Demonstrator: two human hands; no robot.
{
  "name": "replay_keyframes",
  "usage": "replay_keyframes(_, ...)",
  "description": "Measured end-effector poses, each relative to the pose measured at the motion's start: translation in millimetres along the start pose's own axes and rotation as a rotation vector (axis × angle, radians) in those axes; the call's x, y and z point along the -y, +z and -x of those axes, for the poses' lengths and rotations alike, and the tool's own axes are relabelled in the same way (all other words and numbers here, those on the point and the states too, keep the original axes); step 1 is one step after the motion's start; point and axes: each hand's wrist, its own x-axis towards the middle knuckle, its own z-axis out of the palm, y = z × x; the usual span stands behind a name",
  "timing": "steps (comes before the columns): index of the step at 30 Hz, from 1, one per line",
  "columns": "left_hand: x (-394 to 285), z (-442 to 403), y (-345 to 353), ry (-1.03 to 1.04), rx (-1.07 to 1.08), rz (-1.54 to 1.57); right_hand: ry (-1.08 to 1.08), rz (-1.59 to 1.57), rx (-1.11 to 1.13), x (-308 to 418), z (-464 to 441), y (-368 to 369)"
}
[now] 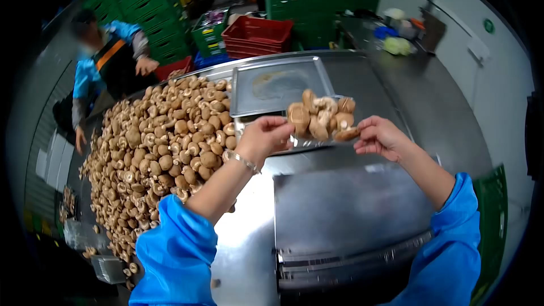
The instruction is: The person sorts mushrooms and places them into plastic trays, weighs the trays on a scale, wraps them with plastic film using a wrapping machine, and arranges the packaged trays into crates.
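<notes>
Between my two hands is a clear plastic tray heaped with shiitake mushrooms [318, 126], some caps up and some stems up. My left hand [265, 140] grips its left side, thumb and fingers closed at the edge. At the opposite end, my right hand [382, 138] has its fingers closed on the tray's right edge, beside an outer mushroom. Much of the tray is hidden under the mushrooms. To the left, a large pile of loose shiitake mushrooms [164, 156] spreads over the steel table, near my left forearm.
A shallow metal tray [243, 88] lies beyond my hands. A dark flat-topped metal unit [354, 209] stands in front of me. Across the pile is a co-worker [110, 59] in blue sleeves. Red crates [258, 34] and green crates [326, 3] stand behind; clear containers [109, 269] sit lower left.
</notes>
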Motion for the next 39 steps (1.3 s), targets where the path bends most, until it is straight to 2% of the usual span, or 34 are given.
replay_keyframes(5,67,94,52,-0.178,0.121,-0.036,0.146,-0.007,-0.055,-68,121,-52)
replay_keyframes(7,93,118,70,-0.215,0.188,-0.124,0.15,0.04,-0.119,-93,158,-68)
replay_keyframes(8,103,127,79,-0.241,0.223,-0.071,0.162,0.061,-0.152,-102,170,-74)
replay_keyframes(11,115,144,107,-0.251,0.211,-0.129,0.145,0.066,-0.211,-111,196,-87)
replay_keyframes(15,123,155,127,-0.263,0.214,-0.264,0.151,0.414,-0.156,-102,195,-110)
replay_keyframes(16,125,163,123,-0.155,0.229,-0.345,0.093,0.509,-0.19,-103,203,-116)
replay_keyframes(18,122,206,114,0.105,0.009,-0.499,-0.326,0.785,-0.39,-130,211,-156)
replay_keyframes(19,135,224,97,0.279,-0.107,-0.657,-0.417,0.903,-0.512,-142,229,-167)
replay_keyframes(20,157,237,83,0.543,-0.282,-0.781,-0.541,1.019,-0.647,-146,243,-176)
replay_keyframes(21,152,258,75,0.553,-0.36,-1.232,-0.466,1.223,-0.758,-156,252,-181)
replay_keyframes(22,158,271,78,0.499,-0.482,-1.502,-0.491,1.351,-0.78,-171,256,-182)
replay_keyframes(23,167,276,80,0.555,-0.576,-1.535,-0.393,1.463,-0.752,-174,261,-168)
replay_keyframes(25,168,276,98,0.463,-0.607,-1.59,-0.435,1.517,-0.673,-185,258,-145)
replay_keyframes(28,176,251,118,0.502,-0.599,-1.572,-0.575,1.536,-0.643,-194,243,-123)
replay_keyframes(29,176,243,121,0.489,-0.563,-1.582,-0.562,1.366,-0.571,-192,236,-125)
replay_keyframes(31,172,231,115,0.37,-0.436,-1.352,-0.516,1.02,-0.437,-193,225,-131)
replay_keyframes(32,163,233,108,0.325,-0.382,-1.078,-0.4,0.923,-0.364,-179,240,-131)
replay_keyframes(33,150,245,98,0.261,-0.242,-0.9,-0.34,0.495,-0.19,-179,253,-140)
replay_keyframes(34,137,263,98,0.086,-0.233,-0.717,-0.026,0.124,-0.136,-168,277,-143)
replay_keyframes(35,133,283,98,-0.095,-0.221,-0.525,0.029,-0.146,-0.089,-179,289,-154)
replay_keyframes(37,147,314,91,-0.337,-0.021,0.197,0.284,-0.742,0.185,-199,312,-181)
replay_keyframes(38,148,330,94,-0.372,0.09,0.52,0.377,-1.119,0.435,-196,330,-179)
replay_keyframes(39,142,340,98,-0.407,0.2,0.84,0.247,-1.18,0.556,-178,339,-174)
